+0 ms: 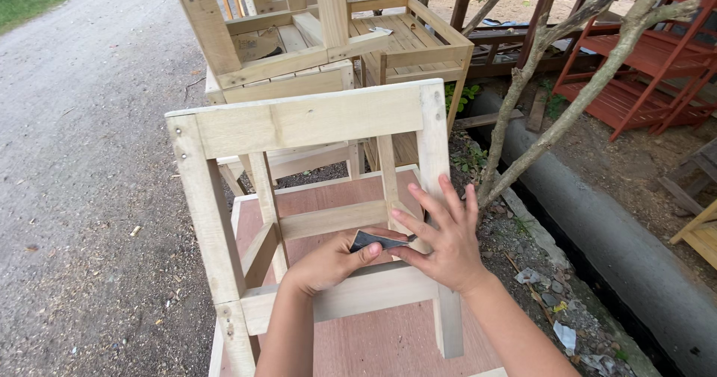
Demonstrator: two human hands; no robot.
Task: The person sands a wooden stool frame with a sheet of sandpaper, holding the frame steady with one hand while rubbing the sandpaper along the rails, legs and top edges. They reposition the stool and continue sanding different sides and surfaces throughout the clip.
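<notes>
Pinching a small dark piece of sandpaper (376, 240) between thumb and curled fingers, the left hand (331, 261) is holding it just above the lower rail of an unpainted wooden stool frame (299, 123). Beside it, the right hand (441, 242) is spreading its fingers wide and gripping nothing, its thumb and forefinger touching the sandpaper's edge, its palm lying against the frame's right leg. Underneath, a reddish plywood board (388, 340) is carrying the frame, with similar wooden frames (299, 56) standing behind on the gravel road (82, 123).
</notes>
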